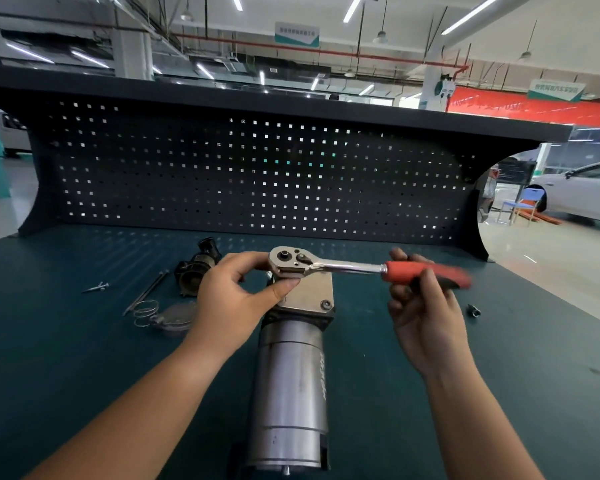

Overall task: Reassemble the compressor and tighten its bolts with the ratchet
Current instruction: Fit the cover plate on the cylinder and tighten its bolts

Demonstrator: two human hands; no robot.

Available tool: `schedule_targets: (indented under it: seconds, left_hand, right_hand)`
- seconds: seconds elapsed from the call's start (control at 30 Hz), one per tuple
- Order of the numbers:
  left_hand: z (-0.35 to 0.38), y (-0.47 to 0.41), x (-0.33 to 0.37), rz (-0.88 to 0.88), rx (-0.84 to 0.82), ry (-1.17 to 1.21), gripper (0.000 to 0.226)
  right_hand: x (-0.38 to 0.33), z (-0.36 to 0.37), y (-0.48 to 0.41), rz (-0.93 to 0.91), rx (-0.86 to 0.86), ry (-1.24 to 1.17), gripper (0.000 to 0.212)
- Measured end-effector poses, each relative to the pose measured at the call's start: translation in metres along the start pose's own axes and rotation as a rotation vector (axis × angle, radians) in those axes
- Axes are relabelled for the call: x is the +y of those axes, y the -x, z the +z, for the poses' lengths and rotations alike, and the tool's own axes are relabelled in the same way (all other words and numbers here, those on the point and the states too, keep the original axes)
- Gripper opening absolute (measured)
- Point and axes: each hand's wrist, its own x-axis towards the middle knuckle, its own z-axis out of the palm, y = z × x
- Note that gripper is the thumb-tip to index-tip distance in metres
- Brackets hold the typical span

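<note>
The compressor (291, 375), a long silver cylinder with a square end plate, lies on the green bench pointing away from me. A bolt head (325, 304) shows in the plate's near right corner. A chrome ratchet (333, 265) with a red and black handle hangs level above the plate. My left hand (236, 292) pinches the ratchet head between thumb and fingers. My right hand (423, 299) holds the red handle from below, fingers curled round it.
Left of the compressor lie a dark housing part (196, 268), a long bolt (146, 292), a short screw (96, 288), a wire spring (146, 311) and a round cover (177, 318). A small socket (473, 310) sits to the right. A perforated back panel (257, 174) closes off the bench.
</note>
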Motion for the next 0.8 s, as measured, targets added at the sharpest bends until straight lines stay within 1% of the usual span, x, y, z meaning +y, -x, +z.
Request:
schedule_targets:
  seconds: [0.03, 0.1, 0.17, 0.23, 0.27, 0.33, 0.4, 0.43, 0.5, 0.53, 0.57, 0.6, 0.67, 0.73, 0.8]
  left_hand:
    - [0.001, 0.001, 0.000, 0.010, 0.036, -0.003, 0.026]
    - [0.005, 0.002, 0.000, 0.012, 0.073, -0.012, 0.026]
    - [0.009, 0.003, -0.004, 0.004, 0.096, -0.022, 0.027]
    - [0.011, 0.004, -0.005, 0.016, 0.109, -0.034, 0.031]
    - [0.012, 0.005, -0.006, 0.027, 0.112, -0.043, 0.033]
    - [0.012, 0.006, -0.007, 0.064, 0.096, -0.059, 0.036]
    - [0.010, 0.005, -0.006, 0.083, 0.060, -0.080, 0.040]
    - [0.009, 0.004, -0.007, 0.091, 0.038, -0.088, 0.041]
    - [0.005, 0.000, -0.006, 0.102, -0.013, -0.092, 0.039]
    - [0.003, -0.001, -0.006, 0.105, -0.038, -0.088, 0.038]
    - [0.002, -0.002, -0.005, 0.102, -0.058, -0.086, 0.035]
    - [0.001, -0.003, -0.003, 0.104, -0.084, -0.071, 0.028]
    - [0.001, -0.004, 0.000, 0.083, -0.146, -0.046, 0.006]
    - [0.001, -0.006, 0.002, 0.045, -0.180, -0.022, 0.030]
    - [-0.001, -0.009, 0.004, 0.019, -0.207, 0.020, 0.040]
  right_hand:
    - [0.001, 0.001, 0.010, -0.044, -0.022, 0.021, 0.010]
    - [0.006, 0.003, 0.032, -0.142, -0.006, 0.091, 0.021]
    - [0.015, 0.009, 0.060, -0.319, 0.073, 0.207, 0.037]
    - [0.028, 0.025, 0.089, -0.508, 0.086, 0.350, 0.041]
    - [0.037, 0.033, 0.102, -0.558, 0.089, 0.411, 0.038]
    - [0.054, 0.050, 0.120, -0.571, 0.089, 0.437, 0.036]
    - [0.062, 0.057, 0.128, -0.531, 0.088, 0.399, 0.045]
    - [0.061, 0.058, 0.127, -0.484, 0.134, 0.364, 0.049]
    - [0.051, 0.055, 0.120, -0.352, 0.300, 0.217, 0.053]
    - [0.042, 0.053, 0.111, -0.280, 0.389, 0.092, 0.050]
    - [0.033, 0.049, 0.098, -0.201, 0.464, -0.054, 0.042]
    - [0.025, 0.043, 0.083, -0.123, 0.493, -0.179, 0.035]
    - [0.011, 0.034, 0.045, 0.006, 0.425, -0.297, 0.022]
    - [0.005, 0.032, 0.007, 0.119, 0.328, -0.304, 0.020]
    - [0.005, 0.033, -0.024, 0.217, 0.230, -0.245, 0.020]
